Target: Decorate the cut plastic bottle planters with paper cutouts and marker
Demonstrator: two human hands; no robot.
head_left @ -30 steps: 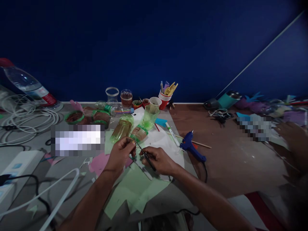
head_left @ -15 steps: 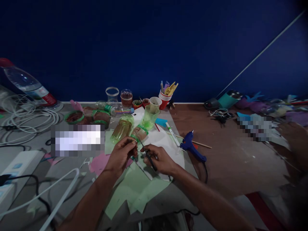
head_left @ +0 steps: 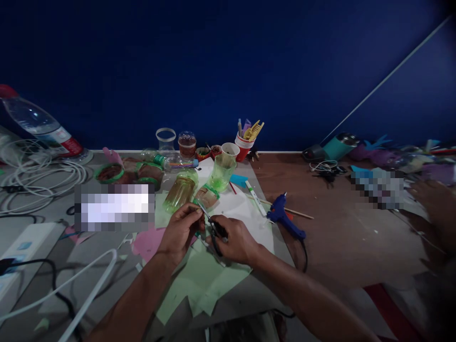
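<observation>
My right hand (head_left: 233,237) is closed round the black handles of a pair of scissors (head_left: 215,237), whose blades point up and left toward my other hand. My left hand (head_left: 183,225) is pinched closed close to the blade tips; what sits between its fingers is too small to make out. Under and in front of both hands lie cut sheets of pale green paper (head_left: 203,280) and a pink paper piece (head_left: 147,242). Just beyond the fingers are a cut bottle piece with a green rim (head_left: 207,195) and a green-tinted plastic bottle part (head_left: 181,190).
A blue glue gun (head_left: 283,216) lies on the right beside a white marker (head_left: 255,198). Cups (head_left: 244,147) with plastic cutlery stand by the wall. White cables (head_left: 64,175) and a power strip (head_left: 28,256) are at left. Another person's hand (head_left: 432,199) is at far right.
My right hand has turned the scissors, and their handles now show spread apart. The blades sit nearer my left hand, which has barely moved.
</observation>
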